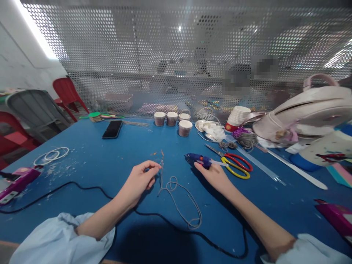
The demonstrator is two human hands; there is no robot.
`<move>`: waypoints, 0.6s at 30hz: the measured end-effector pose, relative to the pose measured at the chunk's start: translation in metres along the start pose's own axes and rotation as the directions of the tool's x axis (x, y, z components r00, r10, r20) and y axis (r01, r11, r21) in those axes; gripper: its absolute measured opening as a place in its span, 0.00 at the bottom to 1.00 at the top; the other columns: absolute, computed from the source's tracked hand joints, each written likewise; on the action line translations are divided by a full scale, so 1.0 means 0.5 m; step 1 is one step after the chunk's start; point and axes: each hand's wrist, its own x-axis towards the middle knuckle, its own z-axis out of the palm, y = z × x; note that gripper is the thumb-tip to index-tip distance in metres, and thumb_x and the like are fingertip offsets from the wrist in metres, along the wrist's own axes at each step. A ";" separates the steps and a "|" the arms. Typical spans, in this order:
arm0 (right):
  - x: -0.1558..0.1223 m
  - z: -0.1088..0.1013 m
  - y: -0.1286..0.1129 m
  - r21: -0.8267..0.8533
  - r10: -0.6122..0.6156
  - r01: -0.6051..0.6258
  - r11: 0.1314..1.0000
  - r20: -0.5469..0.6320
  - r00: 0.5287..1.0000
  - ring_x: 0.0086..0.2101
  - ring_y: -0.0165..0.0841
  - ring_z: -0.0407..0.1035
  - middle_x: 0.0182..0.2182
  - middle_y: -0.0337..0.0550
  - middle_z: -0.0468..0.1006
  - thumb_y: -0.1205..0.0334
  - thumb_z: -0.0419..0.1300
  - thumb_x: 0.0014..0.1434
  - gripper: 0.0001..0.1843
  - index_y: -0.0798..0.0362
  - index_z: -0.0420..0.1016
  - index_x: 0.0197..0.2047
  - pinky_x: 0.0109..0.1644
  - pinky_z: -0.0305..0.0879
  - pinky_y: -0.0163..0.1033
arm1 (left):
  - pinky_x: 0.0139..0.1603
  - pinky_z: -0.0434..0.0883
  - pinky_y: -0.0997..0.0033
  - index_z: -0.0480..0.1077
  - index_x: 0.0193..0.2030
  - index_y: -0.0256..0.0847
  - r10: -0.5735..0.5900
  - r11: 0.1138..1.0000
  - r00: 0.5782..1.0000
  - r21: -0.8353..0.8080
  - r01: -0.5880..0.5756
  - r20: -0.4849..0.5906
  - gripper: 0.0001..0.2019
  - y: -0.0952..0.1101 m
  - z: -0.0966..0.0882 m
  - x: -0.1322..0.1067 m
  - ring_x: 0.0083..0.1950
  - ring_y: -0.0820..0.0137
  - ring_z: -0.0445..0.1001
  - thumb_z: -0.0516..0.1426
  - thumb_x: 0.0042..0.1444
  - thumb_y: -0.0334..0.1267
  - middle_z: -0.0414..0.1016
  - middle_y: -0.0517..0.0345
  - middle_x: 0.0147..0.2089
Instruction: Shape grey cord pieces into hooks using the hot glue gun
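Note:
Between its thumb and fingertips, my left hand (pixel 144 176) pinches the end of a thin grey yarn (pixel 194 200). The rest of that yarn hangs down and lies in loose loops on the blue table. A small thin piece sticks up at the fingertips, too fine to make out. My right hand (pixel 216 176) is wrapped around a dark blue glue gun (pixel 202 160), its nozzle pointing left and a clear glue stick in its back end. Just beyond that hand lie scissors (pixel 236 165) with red and yellow handles.
Several small cups (pixel 185 128) stand at the back beside stacked paper cups (pixel 238 117). A phone (pixel 112 129) lies back left. A black cord (pixel 165 217) crosses the front. Grey yarn balls (pixel 246 140), clear glue sticks (pixel 258 165) and a pale bag (pixel 299 113) are at right.

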 end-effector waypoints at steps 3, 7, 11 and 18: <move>-0.006 -0.012 -0.001 -0.079 -0.009 0.013 0.997 0.059 0.998 0.43 0.42 0.70 0.38 0.47 0.78 0.49 0.55 0.55 0.19 0.53 0.76 0.42 0.49 0.61 0.44 | 0.17 0.48 0.80 0.67 0.33 0.38 -0.002 1.000 1.000 -0.009 0.002 0.010 0.10 -0.002 -0.001 0.000 0.15 0.80 0.50 0.56 0.51 0.43 0.53 0.71 0.12; -0.022 -0.047 -0.012 -0.183 -0.034 0.065 0.981 0.165 0.986 0.42 0.43 0.71 0.40 0.50 0.78 0.49 0.53 0.57 0.20 0.56 0.74 0.44 0.45 0.63 0.43 | 0.17 0.47 0.80 0.65 0.33 0.39 -0.004 1.000 1.000 -0.028 0.005 0.014 0.08 -0.003 -0.005 -0.001 0.16 0.80 0.50 0.56 0.51 0.42 0.54 0.71 0.13; -0.048 -0.090 -0.021 -0.368 -0.015 0.066 0.927 0.142 0.990 0.37 0.42 0.71 0.36 0.48 0.78 0.49 0.56 0.55 0.16 0.53 0.74 0.35 0.39 0.63 0.41 | 0.17 0.47 0.80 0.65 0.32 0.39 0.006 0.999 1.000 -0.054 -0.004 0.028 0.08 -0.001 -0.008 -0.005 0.16 0.80 0.51 0.56 0.51 0.42 0.54 0.71 0.13; -0.113 -0.087 -0.126 -0.056 -0.042 0.054 0.997 0.199 0.979 0.28 0.31 0.66 0.27 0.38 0.73 0.53 0.53 0.58 0.11 0.50 0.70 0.31 0.32 0.60 0.35 | 0.17 0.47 0.80 0.68 0.33 0.38 0.001 0.998 1.000 -0.059 0.001 0.028 0.11 0.005 -0.003 -0.010 0.16 0.80 0.51 0.57 0.50 0.43 0.55 0.71 0.13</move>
